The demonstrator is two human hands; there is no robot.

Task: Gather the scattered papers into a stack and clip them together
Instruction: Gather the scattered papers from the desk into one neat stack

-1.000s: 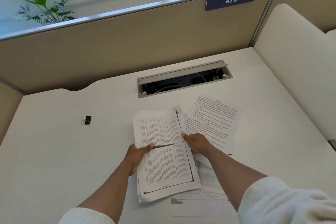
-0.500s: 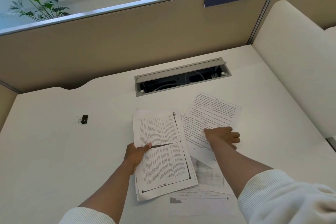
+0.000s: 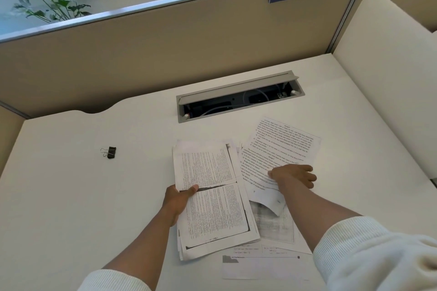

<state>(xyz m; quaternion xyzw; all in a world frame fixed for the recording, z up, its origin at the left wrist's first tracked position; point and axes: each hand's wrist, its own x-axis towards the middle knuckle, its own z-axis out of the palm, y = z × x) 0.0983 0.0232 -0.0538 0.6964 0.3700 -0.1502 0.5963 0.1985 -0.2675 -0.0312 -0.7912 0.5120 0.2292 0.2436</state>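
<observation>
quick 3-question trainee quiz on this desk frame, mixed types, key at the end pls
1. True or false: the binder clip is already on the stack.
2. Which hand grips the stack: A) left hand, B) right hand?
3. What is the right hand doing?

Key:
1. False; it lies apart on the desk.
2. A.
3. It pinches the angled loose sheet, lifting its near edge.
</observation>
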